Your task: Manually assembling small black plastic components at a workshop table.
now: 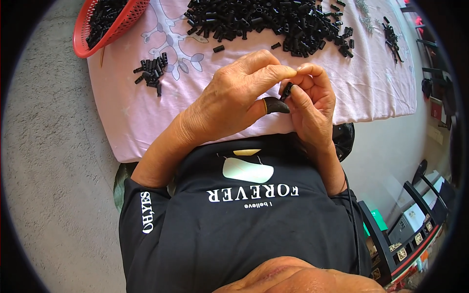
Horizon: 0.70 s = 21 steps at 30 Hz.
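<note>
Pinched between the thumb and fingers of my right hand [315,105] is a small black ribbed plastic piece [287,91]. My left hand [234,90] reaches across from the left, its index fingertip meeting the fingertips of the right hand just above the piece. A black finger cot [277,105] covers the left thumb, which is held apart from the left index finger, below the piece. I see nothing gripped in the left hand. Beyond both hands lies a large pile of black tubular plastic pieces [264,19] on the pink cloth-covered table [371,93].
A smaller heap of black pieces [152,71] lies at left, another small group [392,40] at far right. The red plastic basket [110,36] at the upper left holds more black pieces. Dark furniture [391,244] stands at the lower right; a black cable [352,215] hangs beside my right arm.
</note>
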{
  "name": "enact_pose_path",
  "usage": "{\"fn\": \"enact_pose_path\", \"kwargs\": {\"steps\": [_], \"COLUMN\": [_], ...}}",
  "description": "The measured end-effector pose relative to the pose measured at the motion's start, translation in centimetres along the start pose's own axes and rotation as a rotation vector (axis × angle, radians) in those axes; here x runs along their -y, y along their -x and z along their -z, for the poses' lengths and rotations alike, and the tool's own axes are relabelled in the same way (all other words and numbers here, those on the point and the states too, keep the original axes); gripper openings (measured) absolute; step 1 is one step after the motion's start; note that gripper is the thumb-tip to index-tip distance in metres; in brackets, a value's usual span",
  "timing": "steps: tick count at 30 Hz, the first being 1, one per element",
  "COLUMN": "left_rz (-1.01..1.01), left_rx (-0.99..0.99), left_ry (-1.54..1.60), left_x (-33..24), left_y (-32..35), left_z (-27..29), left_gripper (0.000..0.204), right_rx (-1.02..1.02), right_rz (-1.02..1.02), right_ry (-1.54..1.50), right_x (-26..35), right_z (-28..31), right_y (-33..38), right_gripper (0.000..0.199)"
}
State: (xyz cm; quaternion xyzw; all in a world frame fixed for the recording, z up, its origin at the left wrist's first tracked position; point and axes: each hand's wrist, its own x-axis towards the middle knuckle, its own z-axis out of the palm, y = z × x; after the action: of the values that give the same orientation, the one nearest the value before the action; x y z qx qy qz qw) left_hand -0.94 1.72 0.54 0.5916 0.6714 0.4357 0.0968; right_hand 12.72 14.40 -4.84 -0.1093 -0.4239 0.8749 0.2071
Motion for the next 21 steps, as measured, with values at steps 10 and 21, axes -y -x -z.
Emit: {"fn": "enact_pose_path", "kwargs": {"steps": [10, 21], "left_rz": [-0.056, -0.097], "left_rx": [0.001, -0.117], "left_ry": [0.003, -0.008], "left_x": [-0.3, -0.7], "left_y": [-0.2, -0.2], "left_z": [-0.8, -1.7], "left_gripper": [0.048, 0.043], "right_rx": [-0.034, 0.012], "right_rz": [-0.023, 0.041], "right_ry": [-0.054, -0.127], "right_x": [0.2, -0.3], "right_z": [0.1, 0.6], "right_y": [0.1, 0.0], "right_gripper": [0.018, 0.016]}}
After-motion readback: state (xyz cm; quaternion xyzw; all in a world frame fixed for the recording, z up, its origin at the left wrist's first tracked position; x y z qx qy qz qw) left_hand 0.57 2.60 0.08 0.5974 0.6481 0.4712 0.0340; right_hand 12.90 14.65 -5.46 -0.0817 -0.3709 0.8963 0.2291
